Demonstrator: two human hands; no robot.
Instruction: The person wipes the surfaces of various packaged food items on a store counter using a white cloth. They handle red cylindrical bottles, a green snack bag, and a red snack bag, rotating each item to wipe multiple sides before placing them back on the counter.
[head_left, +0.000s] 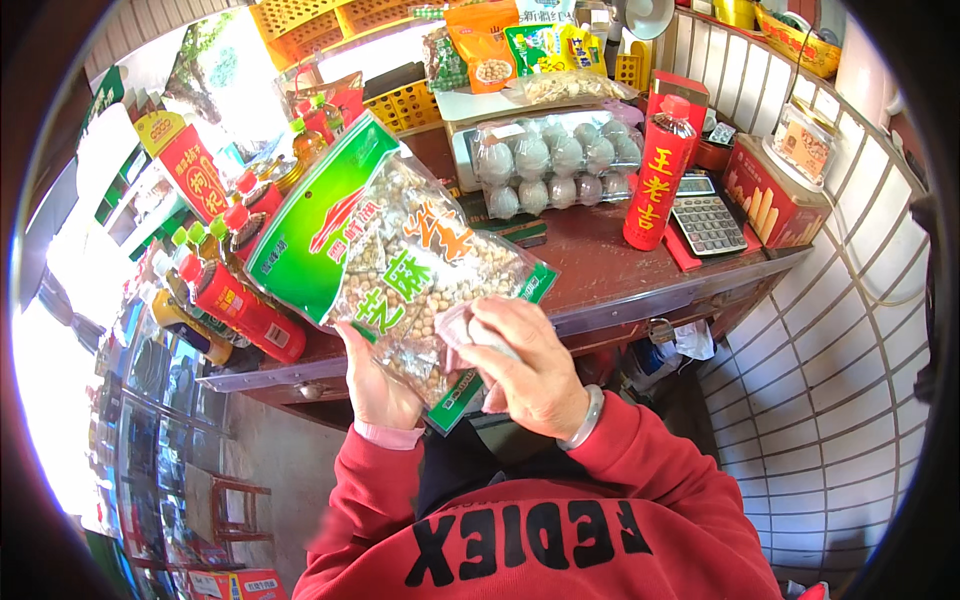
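A large clear plastic bag of round beige beans or nuts (431, 289), with a green printed header, is held up tilted in front of me. My left hand (379, 390) supports it from the lower left edge, its fingers hidden behind the bag. In my right hand (529, 367) is a folded pinkish cloth (457, 334), pressed against the lower front of the bag. A pale bangle (589, 416) circles my right wrist. Beyond the bag stands the dark red wooden desk (585, 277) with a metal-trimmed front edge.
Clear cartons of eggs (555, 161) lean by a scale (461, 112) stacked with snack packets. Toward the right are a red bottle (660, 176), a calculator (709, 217) and a biscuit box (776, 191). Several drink bottles (240, 307) crowd the left side. A wooden stool (225, 506) stands on the floor.
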